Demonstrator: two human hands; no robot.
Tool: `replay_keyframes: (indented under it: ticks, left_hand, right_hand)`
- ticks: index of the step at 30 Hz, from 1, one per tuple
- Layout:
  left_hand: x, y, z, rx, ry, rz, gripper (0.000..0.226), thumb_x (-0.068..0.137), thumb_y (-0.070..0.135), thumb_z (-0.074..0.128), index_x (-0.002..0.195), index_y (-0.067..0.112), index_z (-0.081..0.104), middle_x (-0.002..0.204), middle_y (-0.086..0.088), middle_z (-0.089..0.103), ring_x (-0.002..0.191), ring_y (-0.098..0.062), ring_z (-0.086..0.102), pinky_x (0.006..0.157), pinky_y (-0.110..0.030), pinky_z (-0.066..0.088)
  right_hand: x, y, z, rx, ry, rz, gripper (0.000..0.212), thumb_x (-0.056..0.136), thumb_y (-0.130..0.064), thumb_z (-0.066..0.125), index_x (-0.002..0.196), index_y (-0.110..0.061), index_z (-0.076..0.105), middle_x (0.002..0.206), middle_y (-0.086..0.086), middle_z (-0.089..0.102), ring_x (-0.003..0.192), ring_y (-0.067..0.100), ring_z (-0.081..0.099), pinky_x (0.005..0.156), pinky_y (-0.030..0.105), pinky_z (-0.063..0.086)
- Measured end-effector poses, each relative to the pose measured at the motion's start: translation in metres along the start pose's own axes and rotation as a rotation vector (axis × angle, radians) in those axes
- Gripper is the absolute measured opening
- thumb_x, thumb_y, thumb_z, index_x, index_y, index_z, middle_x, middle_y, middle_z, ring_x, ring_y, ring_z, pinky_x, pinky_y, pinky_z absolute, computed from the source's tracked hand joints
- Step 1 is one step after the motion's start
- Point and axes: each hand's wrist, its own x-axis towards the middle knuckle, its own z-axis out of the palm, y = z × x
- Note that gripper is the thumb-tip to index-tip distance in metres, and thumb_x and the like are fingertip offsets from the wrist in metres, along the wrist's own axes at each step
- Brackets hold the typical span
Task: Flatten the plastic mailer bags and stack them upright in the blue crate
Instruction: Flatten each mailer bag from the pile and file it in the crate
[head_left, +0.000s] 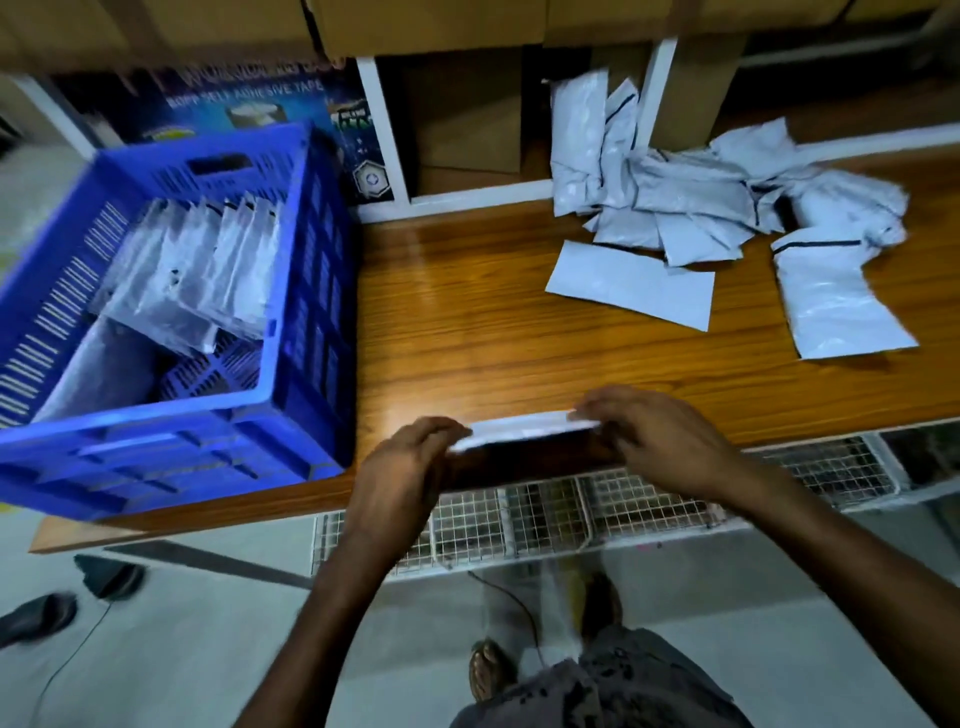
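Left hand (410, 467) and right hand (655, 437), fingers (441, 427) clamped on a flat white plastic mailer bag (524, 428), right of the blue slotted plastic crate (317, 312). Flattening seems done; next, stand it upright inside.

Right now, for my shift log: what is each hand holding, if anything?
Left hand: grips the left end of a white mailer bag.
Right hand: grips the same bag's right end.
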Motion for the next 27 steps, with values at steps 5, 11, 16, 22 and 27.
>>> replay_keyframes:
  ticks: [5, 11, 16, 22, 27]
  left_hand:
    - [0.047, 0.003, -0.015, -0.37, 0.263, -0.302, 0.021, 0.102, 0.03, 0.065, 0.122, 0.029, 0.065, 0.093, 0.009, 0.072, 0.081, -0.004, 0.066, 0.071, -0.031, 0.053]
    - [0.067, -0.017, 0.043, 0.062, 0.117, -0.3, 0.051, 0.105, 0.032, 0.046, 0.153, 0.015, 0.043, 0.148, -0.011, 0.053, 0.132, -0.03, 0.051, 0.105, -0.047, 0.045]
    - [0.066, 0.007, 0.098, 0.204, -0.164, -0.287, 0.061, 0.109, 0.04, 0.021, 0.162, 0.011, 0.026, 0.17, -0.006, 0.022, 0.158, -0.026, 0.015, 0.125, -0.043, 0.02]
    - [0.065, -0.003, 0.106, 0.277, -0.133, -0.296, 0.062, 0.107, 0.046, 0.03, 0.162, 0.018, 0.028, 0.169, -0.002, 0.024, 0.157, -0.023, 0.019, 0.122, -0.041, 0.023]
    - [0.067, -0.01, 0.1, 0.297, -0.203, -0.317, 0.071, 0.103, 0.057, 0.035, 0.165, 0.027, 0.018, 0.171, 0.005, 0.016, 0.158, -0.017, 0.014, 0.122, -0.04, 0.024]
  right_hand:
    - [0.038, 0.005, -0.044, 0.333, 0.173, 0.15, 0.031, 0.094, -0.02, 0.072, 0.126, -0.019, 0.07, 0.124, 0.0, 0.069, 0.108, 0.012, 0.061, 0.085, 0.026, 0.043]
    - [0.067, 0.018, 0.012, -0.127, 0.154, 0.179, 0.065, 0.101, -0.033, 0.057, 0.159, -0.023, 0.029, 0.164, 0.003, 0.031, 0.151, 0.024, 0.028, 0.12, 0.043, 0.023]
    - [0.081, -0.008, 0.082, -0.166, -0.019, 0.058, 0.056, 0.109, -0.038, 0.025, 0.161, -0.017, 0.021, 0.17, 0.003, 0.009, 0.157, 0.021, 0.005, 0.124, 0.049, 0.014]
    - [0.08, 0.014, 0.101, -0.139, 0.007, 0.059, 0.063, 0.107, -0.052, 0.02, 0.163, -0.027, 0.009, 0.171, 0.005, 0.0, 0.157, 0.019, -0.003, 0.127, 0.042, 0.005]
    - [0.08, 0.021, 0.098, -0.123, 0.013, 0.132, 0.075, 0.102, -0.07, 0.018, 0.162, -0.031, -0.005, 0.17, 0.001, -0.012, 0.155, 0.016, -0.016, 0.126, 0.039, -0.005]
